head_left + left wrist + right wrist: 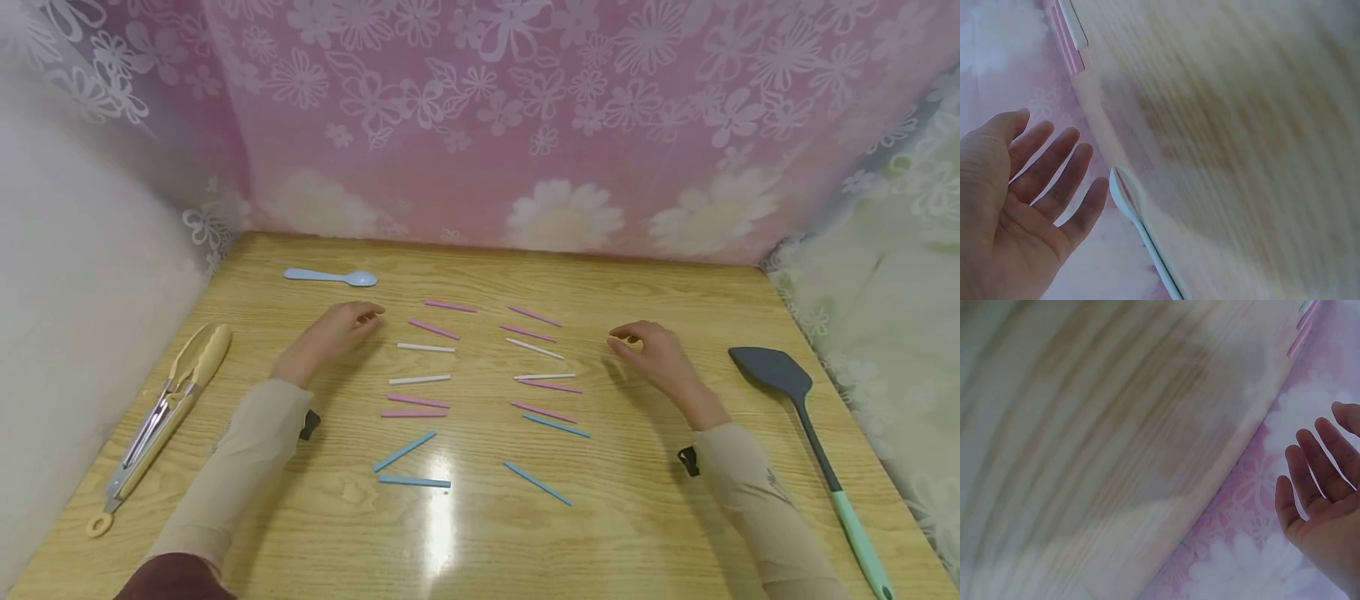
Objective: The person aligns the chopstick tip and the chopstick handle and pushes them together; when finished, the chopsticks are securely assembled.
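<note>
Passable: between stick columns (420, 379) | obstacles: tongs (167, 431) left, spatula (818, 444) right | spoon (330, 276) near left fingers (1065, 181), clearance unclear

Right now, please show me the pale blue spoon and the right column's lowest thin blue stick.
Pale blue spoon (328, 276): head view, on its handle.
Thin blue stick (537, 483): head view, at its middle.

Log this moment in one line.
left hand: holds nothing | right hand: holds nothing | sticks: pink, white, blue, two columns on table | blue spoon: beyond left hand
</note>
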Demonstrator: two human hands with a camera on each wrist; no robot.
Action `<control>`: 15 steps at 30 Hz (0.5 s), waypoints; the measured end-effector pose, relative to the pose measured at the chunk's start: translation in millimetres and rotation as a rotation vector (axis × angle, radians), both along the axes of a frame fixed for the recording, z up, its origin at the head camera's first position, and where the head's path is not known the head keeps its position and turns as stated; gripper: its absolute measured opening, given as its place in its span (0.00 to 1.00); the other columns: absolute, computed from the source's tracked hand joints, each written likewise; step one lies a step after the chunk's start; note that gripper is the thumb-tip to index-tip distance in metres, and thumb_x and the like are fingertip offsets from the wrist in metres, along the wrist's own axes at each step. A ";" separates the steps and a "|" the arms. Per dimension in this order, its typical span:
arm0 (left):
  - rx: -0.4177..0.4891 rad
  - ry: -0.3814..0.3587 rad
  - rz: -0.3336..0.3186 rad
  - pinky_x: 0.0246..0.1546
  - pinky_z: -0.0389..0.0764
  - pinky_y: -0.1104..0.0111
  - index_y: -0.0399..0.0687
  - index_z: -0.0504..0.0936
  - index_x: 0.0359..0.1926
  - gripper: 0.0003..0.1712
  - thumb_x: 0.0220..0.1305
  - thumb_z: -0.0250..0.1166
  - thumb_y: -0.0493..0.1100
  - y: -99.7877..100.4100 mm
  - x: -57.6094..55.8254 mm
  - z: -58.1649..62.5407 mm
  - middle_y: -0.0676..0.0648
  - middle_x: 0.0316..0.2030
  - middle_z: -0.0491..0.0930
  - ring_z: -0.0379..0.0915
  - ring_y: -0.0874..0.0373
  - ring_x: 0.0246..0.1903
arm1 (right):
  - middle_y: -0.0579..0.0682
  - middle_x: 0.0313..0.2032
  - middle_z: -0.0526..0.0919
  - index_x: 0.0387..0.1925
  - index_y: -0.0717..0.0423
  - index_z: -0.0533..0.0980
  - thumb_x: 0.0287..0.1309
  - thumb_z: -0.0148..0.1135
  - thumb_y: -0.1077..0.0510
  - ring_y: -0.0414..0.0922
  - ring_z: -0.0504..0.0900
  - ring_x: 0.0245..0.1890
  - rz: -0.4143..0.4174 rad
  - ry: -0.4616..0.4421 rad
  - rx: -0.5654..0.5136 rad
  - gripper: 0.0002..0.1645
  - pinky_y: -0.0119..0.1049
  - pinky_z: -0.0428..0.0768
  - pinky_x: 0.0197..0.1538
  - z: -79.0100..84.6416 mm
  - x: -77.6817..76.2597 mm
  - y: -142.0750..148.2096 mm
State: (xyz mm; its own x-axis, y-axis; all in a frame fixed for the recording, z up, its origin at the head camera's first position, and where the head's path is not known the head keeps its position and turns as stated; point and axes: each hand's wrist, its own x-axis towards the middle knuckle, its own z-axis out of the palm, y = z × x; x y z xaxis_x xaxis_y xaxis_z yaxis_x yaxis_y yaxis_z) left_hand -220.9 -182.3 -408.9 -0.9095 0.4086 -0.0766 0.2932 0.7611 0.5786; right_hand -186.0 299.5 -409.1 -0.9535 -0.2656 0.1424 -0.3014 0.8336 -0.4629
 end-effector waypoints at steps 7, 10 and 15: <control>0.002 -0.037 0.011 0.58 0.69 0.50 0.36 0.70 0.62 0.23 0.75 0.48 0.46 10.2 -17.0 -3.7 0.35 0.55 0.75 0.69 0.41 0.56 | 0.63 0.47 0.81 0.47 0.65 0.79 0.65 0.58 0.57 0.57 0.76 0.45 0.038 -0.072 -0.033 0.16 0.54 0.75 0.48 -1.8 -10.2 -19.3; 0.015 -0.051 0.000 0.59 0.69 0.51 0.36 0.70 0.62 0.23 0.75 0.48 0.46 15.2 -22.7 -4.1 0.35 0.55 0.74 0.69 0.42 0.56 | 0.62 0.46 0.81 0.47 0.65 0.79 0.65 0.58 0.56 0.56 0.77 0.45 0.049 -0.084 -0.038 0.16 0.53 0.75 0.48 -4.0 -15.9 -26.7; 0.031 -0.061 -0.038 0.58 0.70 0.52 0.33 0.69 0.62 0.23 0.74 0.49 0.44 26.4 -33.0 -3.5 0.34 0.55 0.74 0.70 0.43 0.55 | 0.61 0.45 0.82 0.46 0.64 0.80 0.65 0.58 0.56 0.55 0.78 0.43 0.071 -0.092 -0.040 0.16 0.51 0.77 0.47 -7.6 -28.2 -37.7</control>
